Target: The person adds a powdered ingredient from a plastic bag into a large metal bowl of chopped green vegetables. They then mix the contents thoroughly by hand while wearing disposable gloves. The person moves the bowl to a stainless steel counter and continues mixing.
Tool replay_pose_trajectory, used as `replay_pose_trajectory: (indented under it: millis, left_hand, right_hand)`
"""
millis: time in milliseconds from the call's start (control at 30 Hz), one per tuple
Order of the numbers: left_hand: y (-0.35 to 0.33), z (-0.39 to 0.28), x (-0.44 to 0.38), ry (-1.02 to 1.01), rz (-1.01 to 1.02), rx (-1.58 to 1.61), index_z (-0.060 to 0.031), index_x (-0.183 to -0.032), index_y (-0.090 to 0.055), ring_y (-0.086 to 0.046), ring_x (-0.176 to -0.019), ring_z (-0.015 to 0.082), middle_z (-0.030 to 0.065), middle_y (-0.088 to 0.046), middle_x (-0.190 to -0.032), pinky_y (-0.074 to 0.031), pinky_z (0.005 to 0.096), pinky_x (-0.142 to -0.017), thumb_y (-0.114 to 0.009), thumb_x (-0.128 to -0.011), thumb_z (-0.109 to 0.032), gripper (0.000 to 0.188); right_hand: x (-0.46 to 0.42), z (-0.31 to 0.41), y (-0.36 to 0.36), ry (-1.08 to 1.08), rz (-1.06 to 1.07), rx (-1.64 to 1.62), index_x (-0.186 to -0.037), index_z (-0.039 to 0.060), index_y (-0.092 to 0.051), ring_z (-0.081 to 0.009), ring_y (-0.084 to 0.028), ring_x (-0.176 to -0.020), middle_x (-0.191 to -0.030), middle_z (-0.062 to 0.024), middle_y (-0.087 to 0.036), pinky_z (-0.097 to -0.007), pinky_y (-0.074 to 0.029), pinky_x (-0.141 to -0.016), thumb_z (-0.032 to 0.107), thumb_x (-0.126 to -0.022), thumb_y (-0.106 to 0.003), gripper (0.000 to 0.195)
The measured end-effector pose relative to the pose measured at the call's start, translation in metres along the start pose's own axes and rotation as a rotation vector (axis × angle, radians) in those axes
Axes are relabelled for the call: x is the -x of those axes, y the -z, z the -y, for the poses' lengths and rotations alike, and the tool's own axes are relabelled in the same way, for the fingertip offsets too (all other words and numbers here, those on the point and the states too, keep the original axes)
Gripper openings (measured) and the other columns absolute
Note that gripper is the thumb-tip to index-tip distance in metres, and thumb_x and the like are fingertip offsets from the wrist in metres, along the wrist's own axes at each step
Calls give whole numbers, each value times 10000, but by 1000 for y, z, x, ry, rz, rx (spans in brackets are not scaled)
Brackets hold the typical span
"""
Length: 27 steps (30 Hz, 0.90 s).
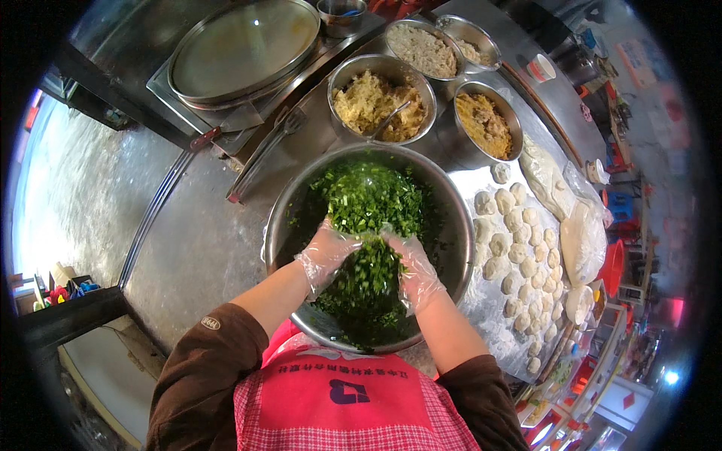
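Note:
Both hands, in clear plastic gloves, are inside a large steel basin (462, 237) right in front of me. Between them they hold up a heap of chopped green leaves, likely chives (372, 197). My left hand (329, 251) cups the heap on its left side, thumb pointing inward. Opposite it, my right hand (415, 270) grips the near right side, its fingertips partly hidden by the greens. Loose pieces are dropping below the thumbs onto more greens lying in the basin. A glossy wet sheen shows on the leaves.
Beyond the basin stand steel bowls of yellow filling (378, 107), one with a spoon, and of pale filling (423, 51). Floured dough pieces (519, 253) and bagged dough (584, 242) lie right. At left are tongs (265, 152), a red-handled knife (206, 138) and a round griddle (242, 51).

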<state>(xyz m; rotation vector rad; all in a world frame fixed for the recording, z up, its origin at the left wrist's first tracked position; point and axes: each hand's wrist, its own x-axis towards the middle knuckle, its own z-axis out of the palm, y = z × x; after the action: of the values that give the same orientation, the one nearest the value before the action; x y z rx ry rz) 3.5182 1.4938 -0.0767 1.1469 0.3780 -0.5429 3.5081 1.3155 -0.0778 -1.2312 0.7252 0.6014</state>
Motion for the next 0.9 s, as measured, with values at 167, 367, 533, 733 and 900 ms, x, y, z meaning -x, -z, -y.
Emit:
replay_pose_trajectory:
  millis: [167,367,533,733,900]
  left_hand:
    - [-4,-3,20,-102,101,-176,2,-1210,-464,-592,-977,129,81,-618,-1099,-484,268,-833,-693,-769,-14,497]
    - [-4,-54,36,-286,185,-1040,-15,-1220,-488,-626,-928,266,132,-622,-1097,-490,329,-839,-639,-724,-41,519]
    - [11,-70,-22,-665,197,-1525,-97,-1384,-339,-296,-1318,382,234,-303,-1423,-248,412,-1107,-713,-724,-340,796]
    - [10,-43,-64,44,285,-1055,94,-1361,-267,-459,-1208,326,264,-464,-1293,-331,353,-1046,-739,-672,-547,1053]
    - [0,-28,-50,183,460,-556,27,-1261,-491,-579,-1031,204,152,-620,-1126,-413,294,-924,-754,-730,-397,729]
  right_hand:
    - [11,-3,21,187,117,-117,-1268,6,-413,-201,-568,-1041,-1091,-113,-604,-352,-429,-905,91,-767,-703,585]
    - [66,9,23,232,-143,-178,-1138,51,-553,-160,-611,-921,-983,-60,-629,-294,-485,-842,54,-786,-680,374]
    - [79,-18,36,194,-177,-285,-1215,64,-514,-198,-539,-1109,-1202,-65,-563,-375,-452,-923,288,-855,-617,436]
    - [8,-61,37,63,-144,-417,-1205,30,-521,-222,-574,-1038,-1173,-78,-583,-376,-462,-900,352,-872,-566,466]
    - [3,-44,25,24,141,-495,-1215,15,-514,-251,-581,-1026,-1169,-107,-585,-383,-460,-913,313,-877,-503,451]
